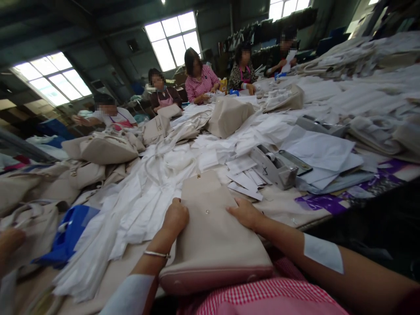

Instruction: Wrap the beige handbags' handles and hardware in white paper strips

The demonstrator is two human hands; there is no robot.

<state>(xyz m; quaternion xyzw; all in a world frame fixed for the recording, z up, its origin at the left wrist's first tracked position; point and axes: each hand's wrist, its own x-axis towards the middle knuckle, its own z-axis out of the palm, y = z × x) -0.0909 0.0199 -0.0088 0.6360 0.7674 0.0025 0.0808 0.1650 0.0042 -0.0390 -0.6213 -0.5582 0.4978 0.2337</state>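
A beige handbag (216, 240) lies on the table edge against my lap, its base towards me and its flap (201, 186) stretched away from me. A small metal fitting sits on its body and another near the flap's far end. My left hand (177, 215) is closed on the bag's left side, with the fingertips partly hidden. On the opposite side, my right hand (245, 213) grips the bag's edge, thumb on top and the other fingers mostly out of sight. White paper strips (141, 205) lie beyond my left hand, and white cards (246, 181) beyond my right.
A blue tape dispenser (67, 234) stands at left, near another person's hand (11, 243). A grey tape dispenser (274, 166) and a dark phone-like object (295, 162) lie at right. Beige bags (110, 148) are piled at left. Several co-workers (200, 78) sit across the table.
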